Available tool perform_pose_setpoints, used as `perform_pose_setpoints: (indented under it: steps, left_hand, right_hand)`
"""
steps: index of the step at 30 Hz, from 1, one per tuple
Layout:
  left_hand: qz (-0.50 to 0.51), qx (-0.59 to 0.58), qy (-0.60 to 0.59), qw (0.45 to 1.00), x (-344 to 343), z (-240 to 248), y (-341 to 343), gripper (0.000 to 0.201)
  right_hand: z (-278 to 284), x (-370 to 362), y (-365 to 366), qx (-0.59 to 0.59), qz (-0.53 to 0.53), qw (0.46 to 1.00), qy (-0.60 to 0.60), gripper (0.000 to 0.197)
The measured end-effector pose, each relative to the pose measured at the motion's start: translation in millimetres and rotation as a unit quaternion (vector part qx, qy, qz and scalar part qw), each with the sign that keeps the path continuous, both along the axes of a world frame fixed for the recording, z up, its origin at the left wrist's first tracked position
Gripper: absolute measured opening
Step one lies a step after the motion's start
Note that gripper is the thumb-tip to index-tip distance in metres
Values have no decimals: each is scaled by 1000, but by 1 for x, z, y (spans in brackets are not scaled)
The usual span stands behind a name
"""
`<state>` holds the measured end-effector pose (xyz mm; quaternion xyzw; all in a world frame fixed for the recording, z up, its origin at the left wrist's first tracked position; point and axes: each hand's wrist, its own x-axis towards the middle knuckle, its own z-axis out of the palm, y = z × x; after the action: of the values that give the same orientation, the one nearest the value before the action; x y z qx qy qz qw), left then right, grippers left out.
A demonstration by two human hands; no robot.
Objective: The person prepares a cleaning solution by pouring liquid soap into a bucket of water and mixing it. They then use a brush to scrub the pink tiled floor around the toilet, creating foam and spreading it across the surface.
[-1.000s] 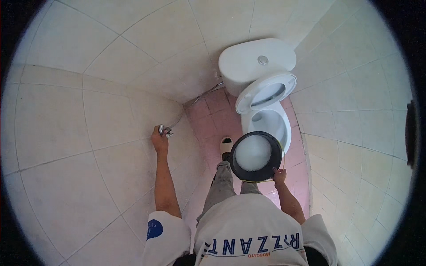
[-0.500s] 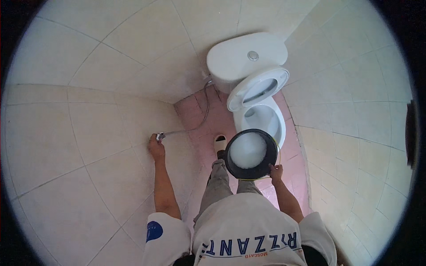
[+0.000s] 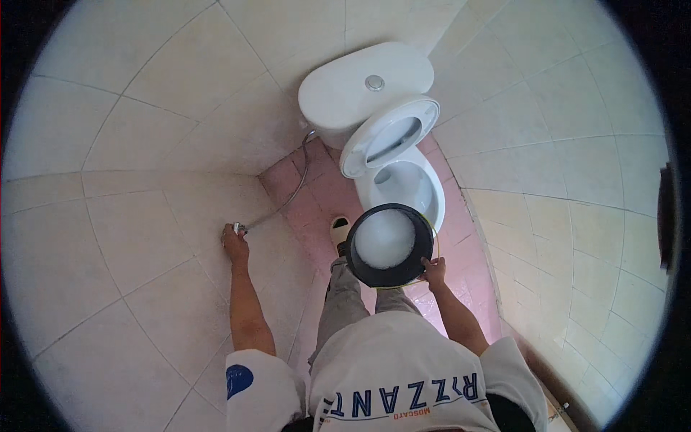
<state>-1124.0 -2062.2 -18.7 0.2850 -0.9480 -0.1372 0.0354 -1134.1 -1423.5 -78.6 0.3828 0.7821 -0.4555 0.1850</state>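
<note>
A black bucket (image 3: 419,263) with a thin yellow handle hangs in front of my legs, near the toilet bowl. White foamy liquid (image 3: 386,239) fills much of its inside. My right hand (image 3: 434,273) grips the bucket's right rim, thumb over the edge. To the left, my left hand (image 3: 235,246) is closed around a small chrome valve (image 3: 240,230) at the wall; some fingers are hidden behind it. A flexible metal hose (image 3: 297,189) runs from this fitting to the toilet tank's lower left side.
The white toilet's tank (image 3: 338,83) stands against the far wall, its seat and lid (image 3: 392,137) raised over the bowl (image 3: 414,181). Pink tiles cover the floor (image 3: 284,176). My foot in a light slipper (image 3: 340,227) stands left of the bucket. Tiled walls (image 3: 525,158) close in on both sides.
The whole scene has shifted a little leftward in the picture as my head turned. Both hands keep their holds, and the bucket stays in front of the bowl.
</note>
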Motion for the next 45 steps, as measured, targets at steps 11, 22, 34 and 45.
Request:
perform_pose_setpoints:
  steps: [11,22,34,45]
  left_hand:
    - [66,-56,-28,996,-59,53,107,79]
    - [-32,469,-145,871,-27,-52,310,56]
    - [107,433,-134,885,46,-11,338,65]
    - [356,451,167,801,137,45,387,69]
  right_hand:
    - [34,-11,-13,-55,-53,997,-33,43]
    - [71,-32,-24,66,-35,996,-49,36]
    - [236,-100,-143,-381,106,914,-94,31]
    - [302,-61,-206,-357,408,829,-134,22]
